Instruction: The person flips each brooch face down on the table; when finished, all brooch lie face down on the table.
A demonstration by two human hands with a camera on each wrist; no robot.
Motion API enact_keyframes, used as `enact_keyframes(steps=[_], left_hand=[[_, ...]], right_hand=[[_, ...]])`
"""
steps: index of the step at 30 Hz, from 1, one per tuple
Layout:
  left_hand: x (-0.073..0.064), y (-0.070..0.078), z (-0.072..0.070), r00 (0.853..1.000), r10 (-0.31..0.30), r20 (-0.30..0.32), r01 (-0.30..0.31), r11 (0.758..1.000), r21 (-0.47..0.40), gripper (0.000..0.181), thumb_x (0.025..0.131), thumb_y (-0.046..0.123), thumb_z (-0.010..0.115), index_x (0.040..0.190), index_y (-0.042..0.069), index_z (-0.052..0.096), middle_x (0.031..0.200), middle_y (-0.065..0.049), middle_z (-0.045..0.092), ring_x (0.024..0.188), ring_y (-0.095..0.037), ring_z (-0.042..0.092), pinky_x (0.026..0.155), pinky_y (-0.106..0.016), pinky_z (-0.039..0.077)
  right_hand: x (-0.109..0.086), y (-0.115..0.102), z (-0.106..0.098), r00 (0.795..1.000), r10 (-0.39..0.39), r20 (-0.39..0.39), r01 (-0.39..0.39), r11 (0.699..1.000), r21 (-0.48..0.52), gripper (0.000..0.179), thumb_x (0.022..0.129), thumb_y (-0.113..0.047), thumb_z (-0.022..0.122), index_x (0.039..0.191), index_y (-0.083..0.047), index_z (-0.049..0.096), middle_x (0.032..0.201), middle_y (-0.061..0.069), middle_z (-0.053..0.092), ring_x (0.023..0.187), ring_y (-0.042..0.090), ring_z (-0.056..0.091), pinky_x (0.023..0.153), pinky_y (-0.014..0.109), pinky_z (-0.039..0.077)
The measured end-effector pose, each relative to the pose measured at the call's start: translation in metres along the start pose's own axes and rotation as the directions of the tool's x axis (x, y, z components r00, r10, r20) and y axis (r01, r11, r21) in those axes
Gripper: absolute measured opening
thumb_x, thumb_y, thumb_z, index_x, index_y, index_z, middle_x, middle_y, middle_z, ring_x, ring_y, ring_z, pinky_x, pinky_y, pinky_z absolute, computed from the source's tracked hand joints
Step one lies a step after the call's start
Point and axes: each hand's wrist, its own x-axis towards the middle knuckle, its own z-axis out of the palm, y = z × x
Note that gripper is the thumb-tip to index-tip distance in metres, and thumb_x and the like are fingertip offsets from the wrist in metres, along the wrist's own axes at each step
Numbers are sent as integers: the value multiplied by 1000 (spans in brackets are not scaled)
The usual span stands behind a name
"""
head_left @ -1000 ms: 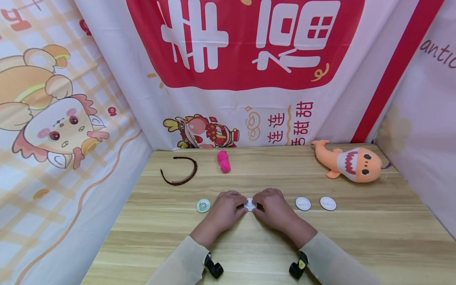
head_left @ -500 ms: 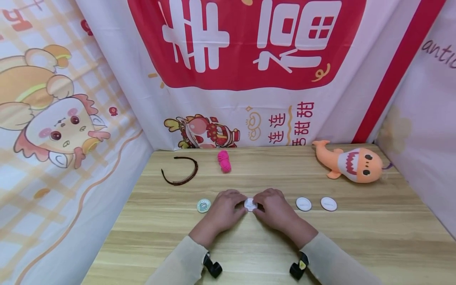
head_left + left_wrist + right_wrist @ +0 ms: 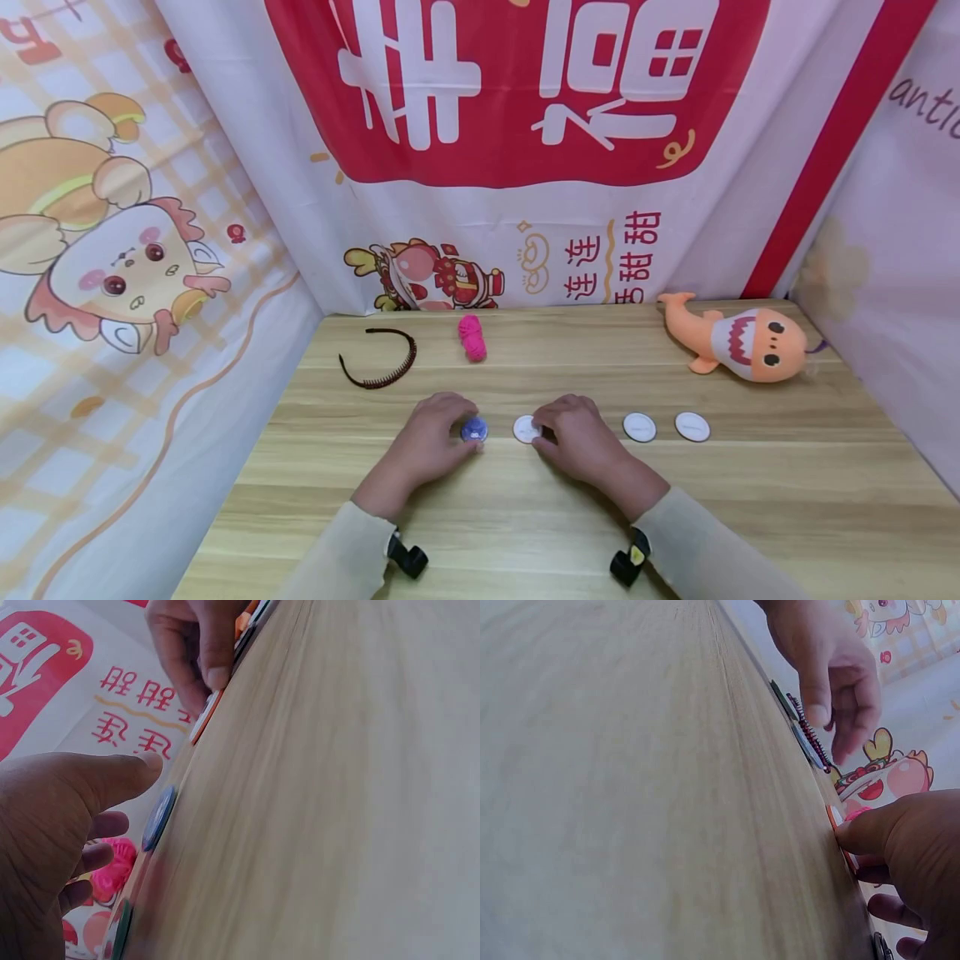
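The blue round badge (image 3: 474,430) lies between the parted thumb and fingers of the left hand (image 3: 431,440) — a sideways sweep could knock it into the white disc (image 3: 523,429) on its right, pinched by the right hand (image 3: 576,435).

a dark toothed headband (image 3: 410,360) lies at the back left of the wooden tabletop (image 3: 540,525), near a bright pink bundle (image 3: 472,338); an orange plush shark (image 3: 761,346) lies at the back right, before hanging red-and-white printed cloth (image 3: 510,158).
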Motion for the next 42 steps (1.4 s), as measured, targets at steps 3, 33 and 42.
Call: enact_keyframes(steps=[3,33,42], left_hand=[[-4,-6,-4,1000,-1,8,0,1000,15,46,91,39,90,130,20,77,131,4,77,139,-23,60,126,-49,41],[-9,-13,-4,998,48,48,-49,999,4,28,99,33,83,126,23,82,123,8,80,126,-15,67,121,-50,46],[-8,-11,-4,997,55,46,-55,998,3,27,99,31,83,125,23,83,121,9,81,126,-16,67,118,-49,47]], right_hand=[[0,-1,-2,1000,6,0,-6,1000,9,30,98,-33,84,122,-14,82,128,2,80,127,27,67,119,55,44],[15,-26,7,994,-107,-9,107,992,63,33,98,-35,81,126,-18,79,130,2,78,130,29,65,123,56,41],[32,-44,22,985,-171,10,170,983,74,29,100,-33,80,125,-18,80,126,-2,80,127,25,66,120,55,44]])
